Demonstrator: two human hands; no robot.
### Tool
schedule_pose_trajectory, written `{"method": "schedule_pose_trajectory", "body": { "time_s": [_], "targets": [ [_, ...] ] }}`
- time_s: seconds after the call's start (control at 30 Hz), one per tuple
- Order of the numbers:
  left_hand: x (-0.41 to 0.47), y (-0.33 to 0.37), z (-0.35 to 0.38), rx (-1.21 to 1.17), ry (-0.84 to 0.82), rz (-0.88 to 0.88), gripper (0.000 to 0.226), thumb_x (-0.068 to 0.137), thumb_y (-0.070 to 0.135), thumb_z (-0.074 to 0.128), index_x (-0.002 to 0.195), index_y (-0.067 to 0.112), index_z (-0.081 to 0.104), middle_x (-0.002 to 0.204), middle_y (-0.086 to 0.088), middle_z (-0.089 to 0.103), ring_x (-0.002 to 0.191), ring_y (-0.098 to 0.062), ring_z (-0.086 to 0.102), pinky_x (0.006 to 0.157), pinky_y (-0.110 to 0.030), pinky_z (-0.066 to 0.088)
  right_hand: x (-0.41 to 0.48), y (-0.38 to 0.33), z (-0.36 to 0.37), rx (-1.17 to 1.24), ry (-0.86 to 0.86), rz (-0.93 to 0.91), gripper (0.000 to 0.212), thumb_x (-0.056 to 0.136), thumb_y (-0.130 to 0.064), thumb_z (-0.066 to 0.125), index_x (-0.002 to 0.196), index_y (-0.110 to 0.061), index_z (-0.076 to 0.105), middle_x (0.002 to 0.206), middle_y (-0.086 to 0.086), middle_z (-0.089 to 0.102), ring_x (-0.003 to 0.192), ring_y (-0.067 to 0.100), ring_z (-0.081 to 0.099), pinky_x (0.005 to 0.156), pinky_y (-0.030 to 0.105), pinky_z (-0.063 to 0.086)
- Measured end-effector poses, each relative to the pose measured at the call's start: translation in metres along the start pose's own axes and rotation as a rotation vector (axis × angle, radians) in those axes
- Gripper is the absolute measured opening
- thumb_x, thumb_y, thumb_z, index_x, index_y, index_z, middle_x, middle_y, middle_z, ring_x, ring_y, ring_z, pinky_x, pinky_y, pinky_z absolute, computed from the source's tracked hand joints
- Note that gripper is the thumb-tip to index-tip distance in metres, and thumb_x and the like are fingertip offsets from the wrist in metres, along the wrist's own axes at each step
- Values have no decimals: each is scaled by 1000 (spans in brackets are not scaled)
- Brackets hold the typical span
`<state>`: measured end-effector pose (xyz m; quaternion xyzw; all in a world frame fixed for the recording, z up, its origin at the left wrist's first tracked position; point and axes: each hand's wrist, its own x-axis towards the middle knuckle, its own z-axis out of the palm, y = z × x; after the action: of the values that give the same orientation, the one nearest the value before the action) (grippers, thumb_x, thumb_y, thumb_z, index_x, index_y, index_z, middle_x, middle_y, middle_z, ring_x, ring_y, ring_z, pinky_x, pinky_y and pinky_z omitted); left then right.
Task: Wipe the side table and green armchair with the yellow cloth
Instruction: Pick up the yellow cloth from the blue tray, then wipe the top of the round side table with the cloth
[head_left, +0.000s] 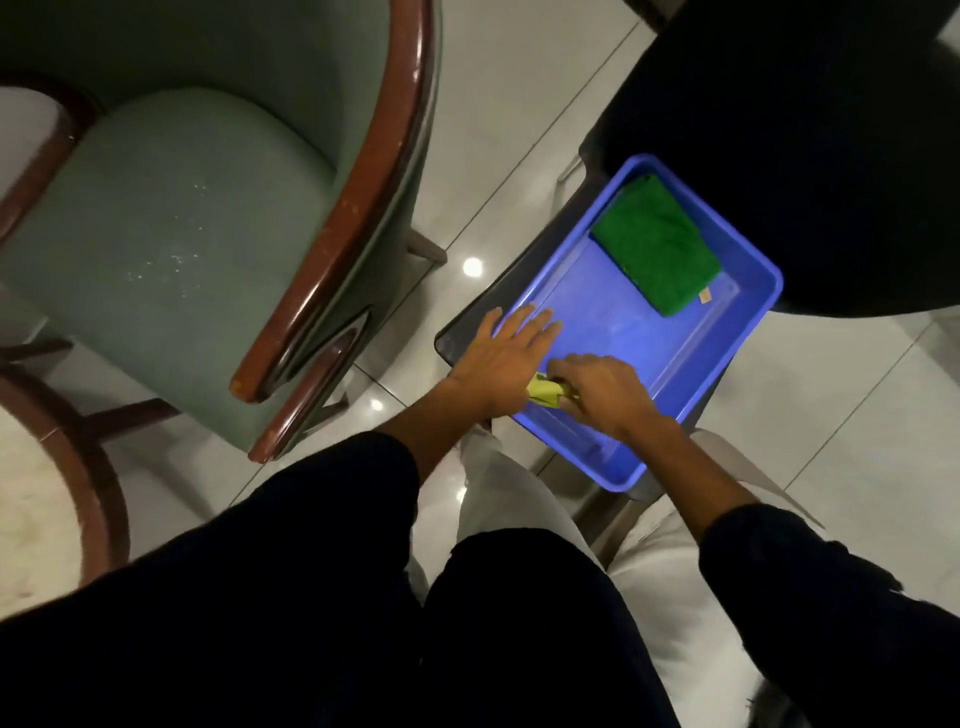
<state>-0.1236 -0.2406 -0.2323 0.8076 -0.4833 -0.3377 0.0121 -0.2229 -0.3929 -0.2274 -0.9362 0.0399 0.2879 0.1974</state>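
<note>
A blue plastic tray (743, 332) rests on a small dark side table (462, 325), with only the table's left edge showing. Inside the tray's near end, my right hand (602, 392) is closed on the yellow cloth (544, 392), of which a small crumpled bit shows between my hands. My left hand (506, 358) lies flat with fingers spread over the tray's left rim, touching the cloth. The green armchair (171, 234), with dark red wooden arms, stands to the left; pale specks dot its seat.
A folded green cloth (657, 244) lies at the tray's far end. A dark round piece of furniture (810, 156) looms over the far right. A round wooden-rimmed table (93, 467) sits at the lower left. The floor is glossy pale tile (498, 130).
</note>
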Motion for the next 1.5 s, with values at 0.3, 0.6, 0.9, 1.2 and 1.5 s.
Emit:
{"method": "schedule_pose_trajectory", "body": {
  "time_s": [0.3,0.6,0.9,1.2,1.5],
  "targets": [
    [-120,-59,-30,-691,198,-289,29,74,32,66,102,25,72,101,1,76,95,-22,68,82,-35,55,27,-71,-89,67,-217,10,15,79,-24,71,75,-29,58,81,-1,64,84,27,62,74,36,51],
    [-355,-175,48,-1943,873,-678,17,85,14,73,100,23,73,89,4,77,78,-11,69,67,-23,57,81,-333,-58,945,103,-77,29,76,-13,80,95,-25,62,85,-5,66,68,-1,61,62,13,52],
    [-516,-305,223,-2192,986,-829,51,83,-14,67,117,24,61,124,-3,62,106,-22,70,75,-43,62,182,-560,152,564,-63,-20,36,84,-15,69,117,-15,54,104,-2,58,103,25,61,88,35,50],
    [-522,-420,279,-752,1034,-1194,52,77,-3,53,127,11,63,137,-18,56,130,-35,50,104,-47,45,170,-640,272,58,479,18,59,89,-43,57,136,-9,46,143,18,47,131,36,44,103,51,37],
    [-521,-472,334,-482,700,-1422,53,105,30,29,156,17,20,165,-18,12,153,-33,11,120,-59,13,253,-677,303,123,367,302,96,88,-71,37,153,-6,9,160,24,16,148,37,16,119,53,20]
  ]
}}
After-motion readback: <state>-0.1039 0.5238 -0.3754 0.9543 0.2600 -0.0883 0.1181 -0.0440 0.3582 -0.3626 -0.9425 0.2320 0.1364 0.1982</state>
